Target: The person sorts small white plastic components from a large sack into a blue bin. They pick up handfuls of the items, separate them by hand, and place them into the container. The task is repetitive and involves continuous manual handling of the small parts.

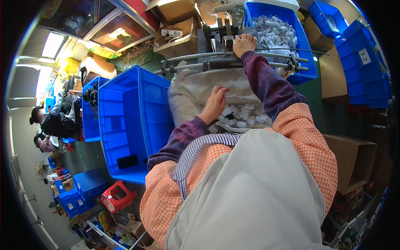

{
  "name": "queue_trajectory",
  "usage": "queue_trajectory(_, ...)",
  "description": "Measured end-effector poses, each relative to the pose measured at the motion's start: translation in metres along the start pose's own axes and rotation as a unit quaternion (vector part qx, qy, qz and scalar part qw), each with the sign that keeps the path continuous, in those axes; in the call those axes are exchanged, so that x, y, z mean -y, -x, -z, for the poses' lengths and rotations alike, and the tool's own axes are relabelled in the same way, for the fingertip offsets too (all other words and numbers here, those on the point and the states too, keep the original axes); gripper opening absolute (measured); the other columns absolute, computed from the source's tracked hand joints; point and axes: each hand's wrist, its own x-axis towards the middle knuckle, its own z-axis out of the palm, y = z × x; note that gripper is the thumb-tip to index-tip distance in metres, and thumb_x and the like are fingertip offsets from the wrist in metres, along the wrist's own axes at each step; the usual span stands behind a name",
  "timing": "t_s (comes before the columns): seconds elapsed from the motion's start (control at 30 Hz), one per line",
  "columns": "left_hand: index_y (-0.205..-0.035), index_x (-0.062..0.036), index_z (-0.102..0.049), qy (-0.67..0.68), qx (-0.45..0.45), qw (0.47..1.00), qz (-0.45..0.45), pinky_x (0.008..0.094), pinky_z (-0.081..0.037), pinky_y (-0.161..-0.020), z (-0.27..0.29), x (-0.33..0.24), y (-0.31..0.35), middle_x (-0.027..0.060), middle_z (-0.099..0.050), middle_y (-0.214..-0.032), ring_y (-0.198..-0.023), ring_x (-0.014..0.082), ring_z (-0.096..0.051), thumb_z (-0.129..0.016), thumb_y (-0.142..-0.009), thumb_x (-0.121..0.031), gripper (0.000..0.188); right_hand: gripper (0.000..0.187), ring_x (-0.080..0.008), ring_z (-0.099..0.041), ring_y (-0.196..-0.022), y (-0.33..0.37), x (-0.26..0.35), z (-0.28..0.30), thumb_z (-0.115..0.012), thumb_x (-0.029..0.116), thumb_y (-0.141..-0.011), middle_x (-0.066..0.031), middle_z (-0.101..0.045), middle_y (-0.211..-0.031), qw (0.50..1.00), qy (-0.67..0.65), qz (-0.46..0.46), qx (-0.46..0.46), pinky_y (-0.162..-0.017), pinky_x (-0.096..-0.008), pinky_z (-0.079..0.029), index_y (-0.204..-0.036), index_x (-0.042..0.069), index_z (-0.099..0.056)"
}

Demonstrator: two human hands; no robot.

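Note:
My right hand (244, 45) reaches far forward to the dark metal bench fixture (225, 36), its fingers bent together against the fixture's right side. Whatever lies under those fingertips is hidden. My left hand (214, 103) hovers over a pale cloth (189, 89) spread in front of me, its fingers drawn together; I cannot make out anything between them. Just right of that hand, several small white ridged plastic parts (246, 114) lie in a heap on the cloth. Two metal rods (193, 58) run crosswise between the fixture and the cloth.
A deep blue bin (121, 112) stands at my left with a dark flat object (127, 161) inside. Another blue bin (307, 50), heaped with white parts (275, 33), is at the far right. A thin dark rod (314, 51) juts rightward. A red stool (118, 196) stands behind left; people are farther left.

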Motion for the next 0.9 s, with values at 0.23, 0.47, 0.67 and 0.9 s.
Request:
queue_trajectory(0.23,-0.101,-0.0009,-0.056,0.067,-0.019,0.994,0.082,0.0311,-0.048,-0.066,0.003,0.000,-0.001,0.0171,-0.062,-0.088,-0.078,0.0255,-0.063,-0.057,-0.081,-0.008,0.021,0.023,-0.0272,-0.050,-0.105,-0.002,-0.058,0.010,-0.048,0.025,-0.079,-0.0081,-0.057,-0.103,0.999,0.002,-0.009,0.034,-0.087,-0.0459,-0.033,-0.095,0.014,-0.061)
queue_trajectory(0.47,-0.100,-0.0013,-0.058,0.089,-0.025,0.991,0.093,0.0280,-0.048,-0.066,0.007,-0.024,-0.022,0.0147,-0.065,-0.082,-0.075,0.0203,-0.065,-0.061,-0.079,-0.008,0.022,0.020,-0.0267,-0.061,-0.089,-0.027,-0.079,0.037,-0.048,0.019,-0.080,-0.0106,-0.060,-0.099,0.989,0.122,0.002,0.079,-0.080,-0.0433,-0.039,-0.094,0.013,-0.061)
queue_trajectory(0.67,-0.100,-0.0006,-0.057,0.104,-0.056,0.992,0.054,0.0246,-0.049,-0.063,0.002,-0.023,-0.047,0.0115,-0.066,-0.082,-0.072,0.0141,-0.064,-0.058,-0.082,-0.005,0.018,0.019,-0.0272,-0.061,-0.088,-0.005,-0.110,0.068,-0.048,0.024,-0.081,-0.0125,-0.060,-0.100,0.993,0.034,-0.097,-0.062,-0.068,-0.0445,-0.044,-0.090,0.013,-0.060)
queue_trajectory(0.9,-0.100,-0.0005,-0.055,0.143,-0.129,0.979,0.061,0.0291,-0.047,-0.059,0.004,-0.032,-0.078,0.0134,-0.063,-0.075,-0.067,0.0211,-0.063,-0.064,-0.079,-0.012,0.025,0.032,-0.0269,-0.060,-0.089,0.072,-0.034,0.102,-0.056,0.016,-0.083,-0.0162,-0.059,-0.104,0.837,-0.403,0.232,0.287,-0.077,-0.0341,-0.046,-0.113,0.005,-0.055)
